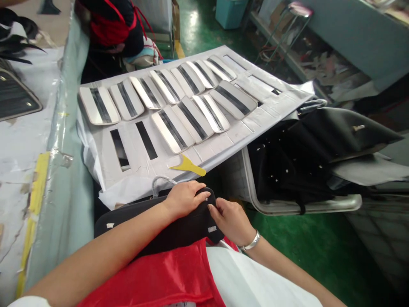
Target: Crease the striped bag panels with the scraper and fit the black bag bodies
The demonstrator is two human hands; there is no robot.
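Note:
A black, rounded-corner piece with small white tape bits lies across my lap, below the table's near edge. My left hand is closed at its upper right corner, thumb and fingers on the rim. Just to the right, my right hand pinches the side edge of the same piece. A silver bracelet circles my right wrist. Beyond my left hand, a yellow tool rests at the edge of the white-covered table. My forearm hides part of the black piece.
Several pale curved plates with dark stripes lie on the table. To the right, a white-rimmed bin holds black pieces. A plastic-covered bench edge runs along the left. A person in red and black is behind the table; a stool stands farther back.

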